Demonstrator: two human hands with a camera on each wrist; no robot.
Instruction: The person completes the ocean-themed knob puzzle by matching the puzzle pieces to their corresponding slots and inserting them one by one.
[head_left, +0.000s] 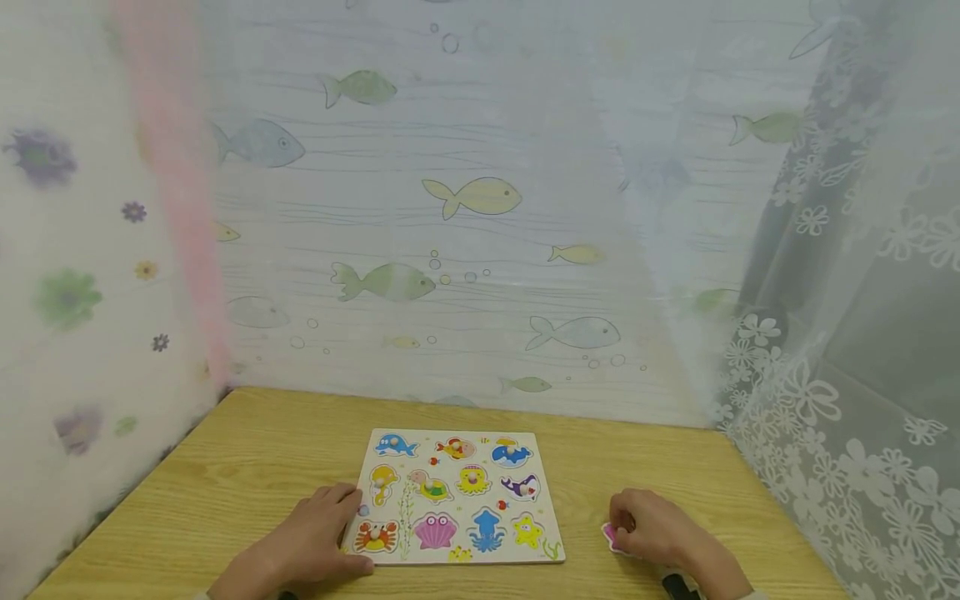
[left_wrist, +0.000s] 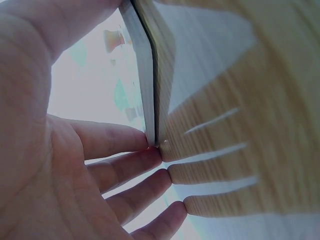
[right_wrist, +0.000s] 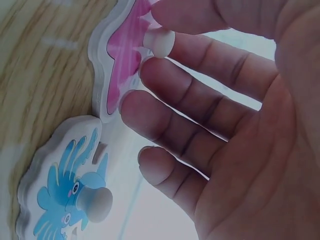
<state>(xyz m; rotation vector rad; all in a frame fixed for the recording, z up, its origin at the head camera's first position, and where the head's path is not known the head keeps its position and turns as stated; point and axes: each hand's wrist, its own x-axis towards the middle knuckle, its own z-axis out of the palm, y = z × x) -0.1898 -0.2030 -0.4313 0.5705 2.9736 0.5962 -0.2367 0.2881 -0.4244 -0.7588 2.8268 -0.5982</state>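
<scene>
A wooden peg puzzle board (head_left: 420, 560) with sea animals lies flat on the table. My left hand (head_left: 318, 533) rests at its left side, fingers extended against the edge and thumb at the near corner; the left wrist view shows fingertips touching the board's edge (left_wrist: 146, 75). To the board's right, my right hand (head_left: 656, 529) pinches the white knob (right_wrist: 160, 42) of a pink puzzle piece (right_wrist: 125, 45) between thumb and index finger, the other fingers loosely bent. Beside that piece, a blue squid-like puzzle piece (right_wrist: 65, 185) with a knob lies on the table; the head view does not show it.
Knobbed pieces such as the crab (head_left: 377, 536) and octopus (head_left: 472, 479) sit in the board. The shell (head_left: 435, 531), squid (head_left: 487, 529) and starfish (head_left: 528, 530) places show no knobs. Fish-printed curtains (head_left: 480, 250) surround the wooden table (head_left: 247, 467) behind and at both sides.
</scene>
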